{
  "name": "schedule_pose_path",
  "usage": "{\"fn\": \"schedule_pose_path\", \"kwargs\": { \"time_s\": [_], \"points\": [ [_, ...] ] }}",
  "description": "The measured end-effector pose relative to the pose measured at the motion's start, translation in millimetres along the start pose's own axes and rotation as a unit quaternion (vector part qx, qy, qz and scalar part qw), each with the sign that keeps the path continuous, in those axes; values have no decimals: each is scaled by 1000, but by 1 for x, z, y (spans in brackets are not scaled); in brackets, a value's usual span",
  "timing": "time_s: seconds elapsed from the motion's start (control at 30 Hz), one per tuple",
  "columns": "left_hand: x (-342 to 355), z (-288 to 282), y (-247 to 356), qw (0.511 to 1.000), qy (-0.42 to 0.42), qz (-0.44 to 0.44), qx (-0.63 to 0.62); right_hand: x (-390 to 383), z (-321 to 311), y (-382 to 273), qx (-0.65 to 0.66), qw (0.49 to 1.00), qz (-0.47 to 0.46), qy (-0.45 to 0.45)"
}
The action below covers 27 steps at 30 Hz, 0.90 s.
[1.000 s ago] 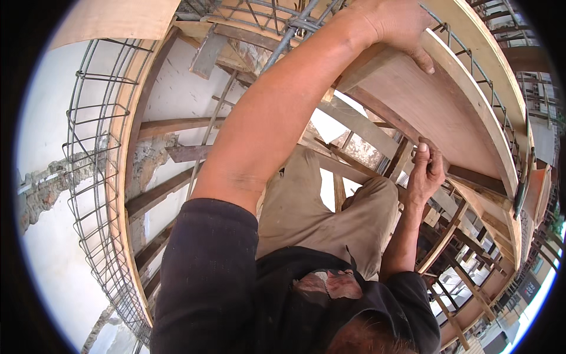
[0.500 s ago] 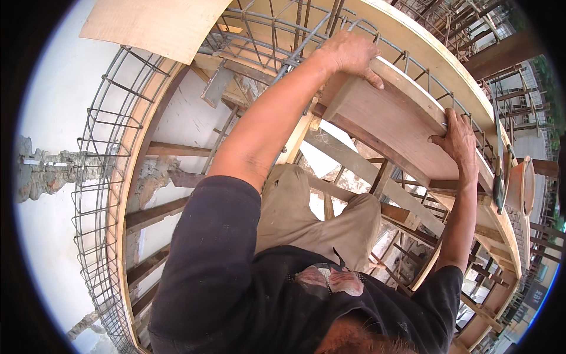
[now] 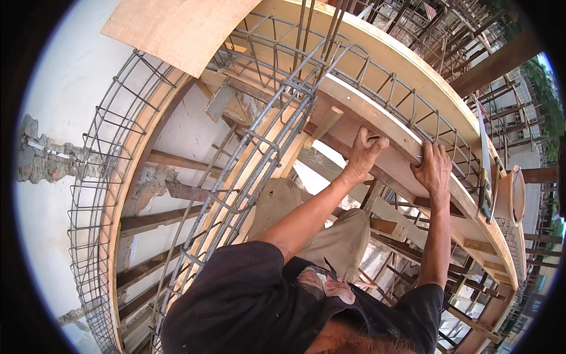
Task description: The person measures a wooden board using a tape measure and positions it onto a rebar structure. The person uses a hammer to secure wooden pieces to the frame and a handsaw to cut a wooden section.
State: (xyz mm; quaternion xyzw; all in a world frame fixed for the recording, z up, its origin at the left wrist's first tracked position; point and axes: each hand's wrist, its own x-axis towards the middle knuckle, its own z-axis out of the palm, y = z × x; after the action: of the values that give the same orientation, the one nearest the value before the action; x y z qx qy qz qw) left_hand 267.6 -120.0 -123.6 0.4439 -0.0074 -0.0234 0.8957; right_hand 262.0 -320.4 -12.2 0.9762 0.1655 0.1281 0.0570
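My right hand [image 3: 433, 169] grips the top edge of a wooden batten [image 3: 389, 121] that runs along a curved plywood formwork side panel [image 3: 394, 158]. Its fingers reach over the edge and its thumb lies against the near face. A small shiny point, perhaps a nail, shows beside that thumb. Just left of it, my left hand [image 3: 362, 156] is closed with curled fingers in front of the panel; what they hold, if anything, is too small to make out. Behind the batten lies a steel rebar cage [image 3: 394, 94]. A short wooden strut [image 3: 328, 122] stands at the panel's left end.
A handsaw [image 3: 486, 171] and a reddish-brown bucket-like container [image 3: 509, 196] hang at the formwork's right. Another rebar cage [image 3: 227, 197] crosses at left, near upright bars [image 3: 303, 35]. A loose plywood sheet [image 3: 177, 32] sits at upper left. Open gaps between timbers [image 3: 156, 221] show below.
My left hand has left the batten's upper left end and come down to the right, closing near my right hand. The right hand stays on the batten. The view has shifted.
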Motion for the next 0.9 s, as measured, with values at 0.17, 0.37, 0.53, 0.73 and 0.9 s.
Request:
{"fn": "schedule_pose_path", "kwargs": {
  "time_s": [0.17,0.37,0.53,0.73,0.9],
  "points": [
    [4,63,38,972,173,-57,-149,-26,-16,-8,-5,999,5,43],
    [-24,114,79,991,55,57,-103,-72,-68,1,17,995,79,63],
    [-43,56,81,981,-183,30,-54,-91,-110,0,19,992,115,57],
    [-53,-52,-71,957,150,-227,105,-125,-155,15,-14,987,123,99],
    [-54,25,-94,951,21,-212,-224,-165,-220,-8,-39,982,145,112]
  ]
}}
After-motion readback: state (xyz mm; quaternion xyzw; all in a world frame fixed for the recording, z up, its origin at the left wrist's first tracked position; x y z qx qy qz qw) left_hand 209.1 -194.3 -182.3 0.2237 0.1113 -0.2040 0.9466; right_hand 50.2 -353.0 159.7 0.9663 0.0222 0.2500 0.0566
